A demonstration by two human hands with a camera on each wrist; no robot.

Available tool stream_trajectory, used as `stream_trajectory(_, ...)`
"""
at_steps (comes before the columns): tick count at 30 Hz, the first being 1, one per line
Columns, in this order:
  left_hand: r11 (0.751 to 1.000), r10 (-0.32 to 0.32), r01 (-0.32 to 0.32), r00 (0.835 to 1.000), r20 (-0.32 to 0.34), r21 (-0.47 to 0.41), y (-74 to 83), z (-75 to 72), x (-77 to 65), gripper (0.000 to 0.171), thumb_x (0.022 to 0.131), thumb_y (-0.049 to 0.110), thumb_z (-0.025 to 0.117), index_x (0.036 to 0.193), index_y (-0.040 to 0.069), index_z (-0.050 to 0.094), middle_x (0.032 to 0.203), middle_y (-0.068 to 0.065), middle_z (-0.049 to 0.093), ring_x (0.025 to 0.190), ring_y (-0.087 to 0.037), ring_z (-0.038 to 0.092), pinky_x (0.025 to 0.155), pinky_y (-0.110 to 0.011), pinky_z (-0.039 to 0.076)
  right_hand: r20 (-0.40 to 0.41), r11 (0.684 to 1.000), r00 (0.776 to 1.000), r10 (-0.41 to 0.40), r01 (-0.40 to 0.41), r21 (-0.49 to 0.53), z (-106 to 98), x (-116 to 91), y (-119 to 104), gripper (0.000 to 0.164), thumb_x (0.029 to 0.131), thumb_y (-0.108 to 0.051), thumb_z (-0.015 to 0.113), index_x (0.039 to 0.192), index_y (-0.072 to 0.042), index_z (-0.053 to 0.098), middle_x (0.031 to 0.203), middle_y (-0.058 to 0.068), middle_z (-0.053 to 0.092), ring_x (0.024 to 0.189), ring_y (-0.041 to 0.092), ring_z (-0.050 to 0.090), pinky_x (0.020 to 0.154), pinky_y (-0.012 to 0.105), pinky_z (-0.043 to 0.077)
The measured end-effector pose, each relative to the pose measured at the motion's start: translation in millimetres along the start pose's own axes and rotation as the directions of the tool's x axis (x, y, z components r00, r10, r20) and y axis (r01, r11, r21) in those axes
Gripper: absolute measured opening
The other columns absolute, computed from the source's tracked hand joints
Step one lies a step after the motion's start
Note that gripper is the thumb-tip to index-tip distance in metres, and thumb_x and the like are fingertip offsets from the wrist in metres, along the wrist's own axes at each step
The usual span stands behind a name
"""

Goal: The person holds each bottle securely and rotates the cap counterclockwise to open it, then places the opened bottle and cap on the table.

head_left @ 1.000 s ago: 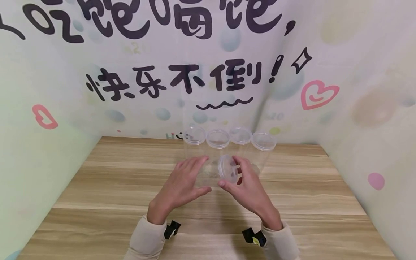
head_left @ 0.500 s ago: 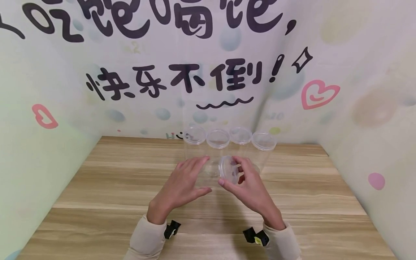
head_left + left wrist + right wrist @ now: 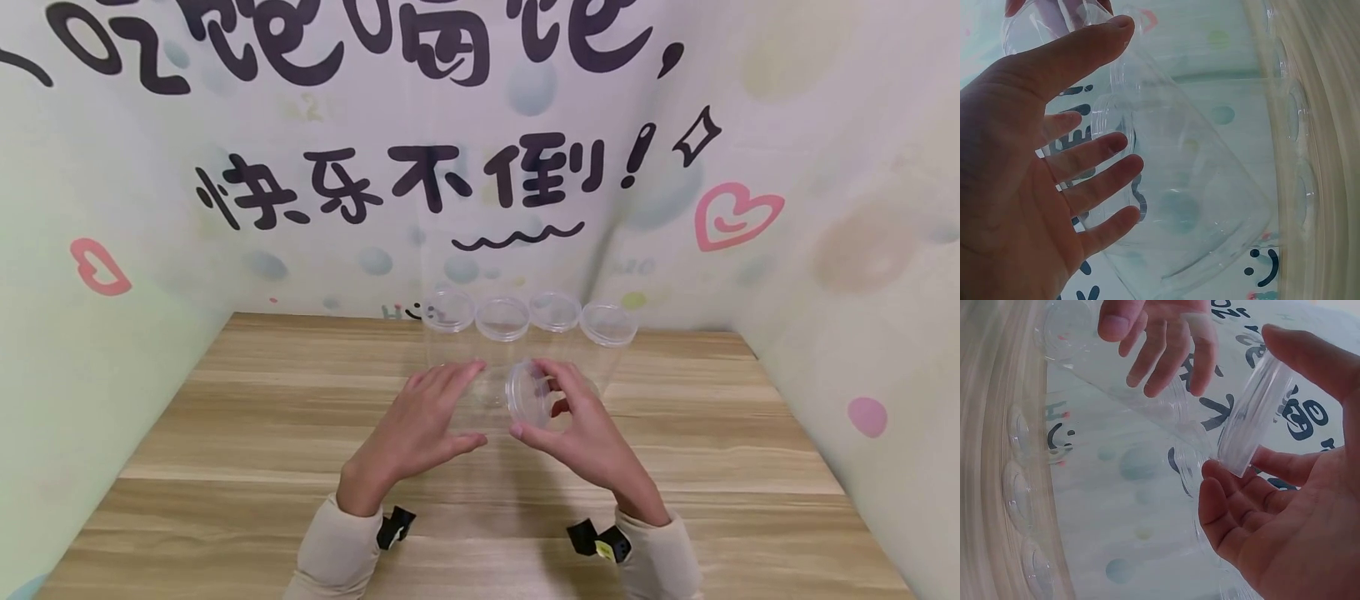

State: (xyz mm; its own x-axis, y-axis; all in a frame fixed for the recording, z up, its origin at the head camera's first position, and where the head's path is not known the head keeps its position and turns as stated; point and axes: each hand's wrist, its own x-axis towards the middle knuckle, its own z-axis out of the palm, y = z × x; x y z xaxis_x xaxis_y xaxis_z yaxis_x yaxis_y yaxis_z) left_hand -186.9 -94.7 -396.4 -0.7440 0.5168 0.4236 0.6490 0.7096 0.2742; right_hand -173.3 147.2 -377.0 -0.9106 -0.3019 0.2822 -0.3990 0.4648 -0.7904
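A clear plastic jar [image 3: 487, 398] lies tilted between the two hands, its body hard to see against the background. The left hand [image 3: 416, 423] holds it, with thumb and fingers spread round its wall; the jar's body [image 3: 1191, 187] slants across the left wrist view. On the right, the right hand [image 3: 583, 435] pinches a clear round lid [image 3: 528, 393] by its rim, between thumb and fingertips. In the right wrist view the lid [image 3: 1254, 419] stands at the jar's end; I cannot tell whether it is seated on the mouth.
Several clear lidded jars [image 3: 502, 321] stand upright in a row just behind the hands, near the back of the wooden table [image 3: 300, 517]. Behind the table hangs a printed wall sheet [image 3: 337, 250] with black writing.
The right hand and wrist have shifted slightly right, and the lid has moved a little to the right with them. The left hand stays almost still on the jar.
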Motion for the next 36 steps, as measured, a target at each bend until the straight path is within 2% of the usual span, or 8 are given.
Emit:
stream_trajectory(8,1.000,-0.009,0.010,1.000,0.022,-0.014,-0.6,-0.6,-0.6,0.086,0.074,0.038,0.086,0.146,0.014,0.043,0.137,-0.004,0.056,0.128,-0.026,0.052,0.105,-0.052,0.042,0.044,0.998,0.997,-0.064,0.063,0.032,-3,0,2,0.078,0.076,-0.015,0.087,0.143,-0.010,0.046,0.129,0.006,0.052,0.115,0.022,0.051,0.084,0.030,0.050)
stream_trajectory(16,1.000,-0.022,0.022,0.999,0.028,-0.005,-1.7,0.3,-1.0,0.087,0.075,0.039,0.085,0.146,0.014,0.043,0.138,-0.005,0.055,0.129,-0.026,0.051,0.105,-0.052,0.042,0.082,0.997,0.994,-0.068,0.065,0.035,-2,0,3,0.084,0.079,-0.012,0.084,0.149,-0.007,0.038,0.139,0.012,0.046,0.121,0.027,0.048,0.088,0.032,0.051)
stream_trajectory(20,1.000,-0.018,0.018,1.000,0.012,0.023,-2.1,1.2,-0.8,0.087,0.074,0.039,0.086,0.145,0.012,0.043,0.136,-0.006,0.057,0.127,-0.026,0.053,0.103,-0.052,0.044,0.084,0.998,0.995,-0.054,0.051,0.028,1,1,3,0.094,0.078,-0.012,0.085,0.153,-0.008,0.029,0.145,0.013,0.041,0.127,0.031,0.046,0.090,0.037,0.050)
stream_trajectory(25,0.998,-0.011,0.012,1.000,-0.026,0.063,-1.7,0.9,0.3,0.088,0.074,0.040,0.086,0.145,0.010,0.044,0.135,-0.008,0.057,0.125,-0.026,0.054,0.102,-0.052,0.045,-0.003,0.999,1.000,0.007,-0.007,0.042,6,3,4,0.094,0.082,-0.020,0.082,0.154,-0.005,0.023,0.147,0.016,0.042,0.129,0.038,0.048,0.090,0.044,0.050)
stream_trajectory(31,0.994,-0.018,0.025,0.998,-0.064,0.103,-1.1,1.3,1.0,0.088,0.073,0.040,0.087,0.144,0.009,0.044,0.134,-0.009,0.058,0.124,-0.026,0.055,0.100,-0.050,0.046,-0.126,0.997,0.990,0.066,-0.060,0.049,12,4,4,0.081,0.088,-0.045,0.071,0.147,0.000,0.037,0.132,0.017,0.054,0.113,0.031,0.058,0.082,0.037,0.052)
stream_trajectory(36,0.993,-0.012,0.020,0.997,-0.072,0.119,-1.0,2.8,1.3,0.089,0.072,0.041,0.087,0.143,0.009,0.044,0.133,-0.010,0.058,0.123,-0.026,0.055,0.100,-0.050,0.046,-0.139,0.996,0.987,0.080,-0.084,-0.021,17,5,1,0.067,0.089,-0.033,0.074,0.140,0.000,0.047,0.127,0.015,0.056,0.103,0.028,0.060,0.075,0.035,0.052)
